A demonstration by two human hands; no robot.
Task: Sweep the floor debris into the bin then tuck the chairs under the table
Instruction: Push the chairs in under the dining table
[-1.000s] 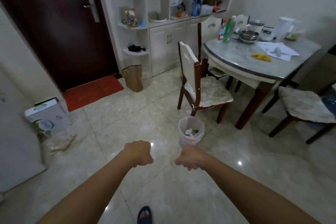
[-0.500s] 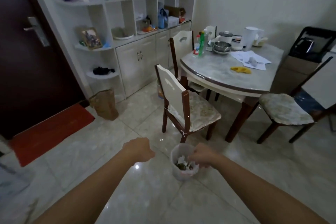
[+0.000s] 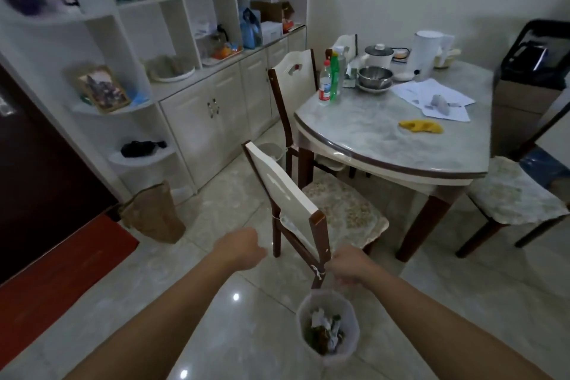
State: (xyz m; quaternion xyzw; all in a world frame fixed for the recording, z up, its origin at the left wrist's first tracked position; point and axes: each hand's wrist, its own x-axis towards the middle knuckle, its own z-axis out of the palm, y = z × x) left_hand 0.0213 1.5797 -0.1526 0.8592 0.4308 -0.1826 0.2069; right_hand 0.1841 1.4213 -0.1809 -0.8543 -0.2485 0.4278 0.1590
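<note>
The bin (image 3: 327, 325), holding crumpled paper and dark scraps, hangs or stands just below the right hand (image 3: 347, 267), whose fingers curl down at its far rim as if pinching the edge; whether it is lifted clear of the floor (image 3: 185, 287) cannot be told. The left hand (image 3: 239, 248) is a loose fist holding nothing, stretched forward and apart from everything. The relation that matters next is the near chair (image 3: 311, 213): it stands pulled out from the near left corner of the table (image 3: 385, 145), its back toward the person and its seat pointing at the table, so the push line runs straight ahead. Its back post is just beside the right hand, but that hand is occupied; the free left hand looks better placed to take the top rail. A second chair (image 3: 512, 197) sits out at the table's right edge, and a third (image 3: 293, 83) is by the left edge.
</note>
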